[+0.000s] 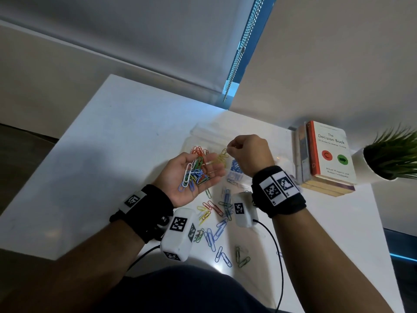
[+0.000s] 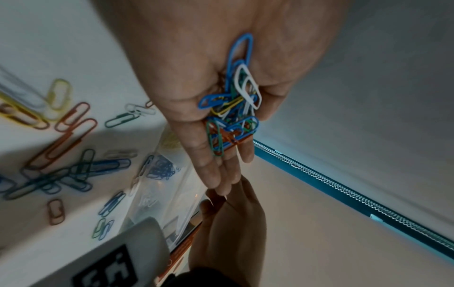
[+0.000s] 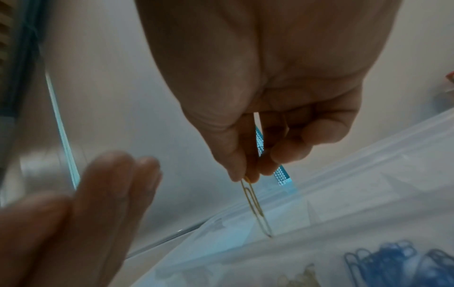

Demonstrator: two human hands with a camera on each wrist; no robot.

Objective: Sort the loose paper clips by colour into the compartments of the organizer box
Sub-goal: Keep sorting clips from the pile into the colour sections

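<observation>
White table [image 1: 108,136], grey roller blind [image 1: 135,30]

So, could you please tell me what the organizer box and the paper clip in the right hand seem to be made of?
The organizer box looks like clear, glossy plastic: the table and the sorted clips show through its walls, and its edges catch highlights. The yellow paper clip pinched by the right hand looks like thin bent wire with a coloured coating; whether the core is metal cannot be seen.

- Far-left stretch of the white table [image 1: 117,141] lies bare, with wide room to pass.
- Loose clips [image 1: 216,229] litter the near edge between both wrists.
- Stacked books [image 1: 325,154] and a potted plant [image 1: 392,154] crowd the organizer box's [image 1: 203,134] right side.
</observation>
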